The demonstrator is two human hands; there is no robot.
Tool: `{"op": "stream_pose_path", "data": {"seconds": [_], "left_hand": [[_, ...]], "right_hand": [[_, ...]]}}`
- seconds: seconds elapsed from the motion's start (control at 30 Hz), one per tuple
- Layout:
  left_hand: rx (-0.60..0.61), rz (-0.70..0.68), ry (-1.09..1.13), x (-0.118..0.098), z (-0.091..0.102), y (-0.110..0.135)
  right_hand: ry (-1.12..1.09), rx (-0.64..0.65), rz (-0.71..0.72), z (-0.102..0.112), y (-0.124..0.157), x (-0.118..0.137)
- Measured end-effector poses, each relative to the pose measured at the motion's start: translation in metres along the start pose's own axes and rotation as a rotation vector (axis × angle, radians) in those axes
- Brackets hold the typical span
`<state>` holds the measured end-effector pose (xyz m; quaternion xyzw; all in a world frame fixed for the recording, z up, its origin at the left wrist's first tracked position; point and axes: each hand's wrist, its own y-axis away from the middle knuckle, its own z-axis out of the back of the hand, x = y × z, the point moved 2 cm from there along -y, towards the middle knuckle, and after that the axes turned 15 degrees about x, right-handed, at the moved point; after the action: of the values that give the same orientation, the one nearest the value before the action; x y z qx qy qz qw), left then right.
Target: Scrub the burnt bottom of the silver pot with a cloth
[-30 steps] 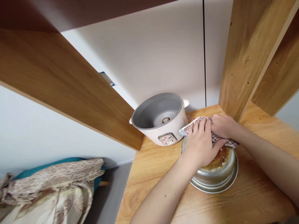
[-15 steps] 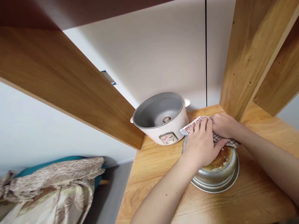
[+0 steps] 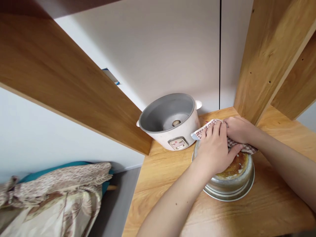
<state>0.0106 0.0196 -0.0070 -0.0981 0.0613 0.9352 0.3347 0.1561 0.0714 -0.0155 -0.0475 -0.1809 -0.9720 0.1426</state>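
A metal inner pot [image 3: 229, 184] rests upside down on the wooden surface, its stained brown bottom facing up and its wide rim below. My left hand [image 3: 213, 153] lies over the pot's bottom, fingers stretched onto a patterned cloth [image 3: 248, 149] and thumb apart. Just beyond it, my right hand [image 3: 239, 129] is closed on the cloth along the pot's far side; its fingertips are mostly hidden. Left of the pot stands a white rice cooker [image 3: 158, 138], lidless, with a grey interior and a round metal piece at its base.
A wooden post [image 3: 266, 56] rises behind my right hand, and a slanting wooden board [image 3: 74, 75] borders the left. Behind the cooker is a pale wall panel [image 3: 160, 49]. Low on the left, a patterned fabric [image 3: 66, 194] covers a teal seat above grey floor.
The view has shifted slightly. Both hands keep nearly the same place on the pot and cloth; any wiping motion is too small to make out.
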Motion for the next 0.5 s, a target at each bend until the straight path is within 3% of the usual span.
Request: {"op": "stream_pose_path", "data": {"seconds": [0.5], "left_hand": [[-0.025, -0.008, 0.009, 0.0014, -0.0016, -0.0006]], "right_hand": [[-0.058, -0.043, 0.08, 0.0025, 0.0019, 0.0015]]}}
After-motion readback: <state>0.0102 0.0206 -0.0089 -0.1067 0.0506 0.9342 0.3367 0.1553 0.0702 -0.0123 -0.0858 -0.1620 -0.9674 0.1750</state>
